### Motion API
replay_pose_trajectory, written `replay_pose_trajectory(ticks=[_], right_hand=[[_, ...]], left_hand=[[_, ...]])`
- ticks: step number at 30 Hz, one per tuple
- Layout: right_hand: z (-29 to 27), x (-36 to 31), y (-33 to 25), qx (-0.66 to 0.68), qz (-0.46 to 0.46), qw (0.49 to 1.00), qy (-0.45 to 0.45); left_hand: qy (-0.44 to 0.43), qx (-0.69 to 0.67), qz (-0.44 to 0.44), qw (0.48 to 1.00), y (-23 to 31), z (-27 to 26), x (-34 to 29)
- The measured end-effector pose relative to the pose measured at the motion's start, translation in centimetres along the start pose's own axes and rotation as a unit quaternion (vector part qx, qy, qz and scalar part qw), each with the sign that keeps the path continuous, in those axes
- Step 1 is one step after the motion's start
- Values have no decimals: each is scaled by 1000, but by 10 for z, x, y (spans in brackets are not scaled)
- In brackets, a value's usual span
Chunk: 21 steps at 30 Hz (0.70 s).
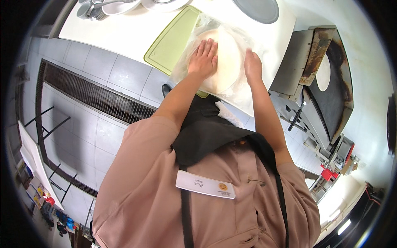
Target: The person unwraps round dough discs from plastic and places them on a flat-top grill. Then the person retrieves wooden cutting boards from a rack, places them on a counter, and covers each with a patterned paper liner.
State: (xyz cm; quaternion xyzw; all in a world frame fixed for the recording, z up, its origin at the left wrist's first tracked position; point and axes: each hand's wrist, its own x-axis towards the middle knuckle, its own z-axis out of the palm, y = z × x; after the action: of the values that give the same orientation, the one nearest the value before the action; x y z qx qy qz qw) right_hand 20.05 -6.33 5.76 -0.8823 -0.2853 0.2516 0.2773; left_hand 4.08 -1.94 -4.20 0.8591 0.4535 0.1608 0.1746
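Resting open on one pale disc [228, 62] is one left hand [203, 57]; one right hand [253, 65] curls, grip unclear.

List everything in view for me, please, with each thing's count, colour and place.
Round flatbread: count unclear, cream, on plastic
Plastic sheet: one, clear, partly over board
Cutting board: one, green, on table
Table: one, white, top
Round tray or lid: one, grey, table's far side
Dishes: two, white, top left
Cups: several, grey, beside dishes
Griddle: one, black, right
Flat disc: one, white, on griddle
Spatula: one, black-handled, beside griddle
Drain grating: dark, floor
Towel: one, white, near waist
Apron: one, black, worn
Shirt: one, pinkish-brown, worn
Badge: one, white, chest
Left hand: one, flat over flatbread
Right hand: one, blurred, at plastic's right
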Motion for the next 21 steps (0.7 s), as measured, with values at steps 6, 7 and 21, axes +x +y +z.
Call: replay_pose_trajectory(ticks=[6, 7, 21], right_hand=[[-18, -31, -40, 70, 30, 986, -148], [-24, -33, -43, 98, 55, 982, -150], [-105, -35, -41, 188, 86, 973, -104]], left_hand=[[-29, 14, -18, 999, 0, -1, -1], [-41, 24, -20, 999, 0, -2, 0], [0, -17, -20, 1000, -3, 5, -1]])
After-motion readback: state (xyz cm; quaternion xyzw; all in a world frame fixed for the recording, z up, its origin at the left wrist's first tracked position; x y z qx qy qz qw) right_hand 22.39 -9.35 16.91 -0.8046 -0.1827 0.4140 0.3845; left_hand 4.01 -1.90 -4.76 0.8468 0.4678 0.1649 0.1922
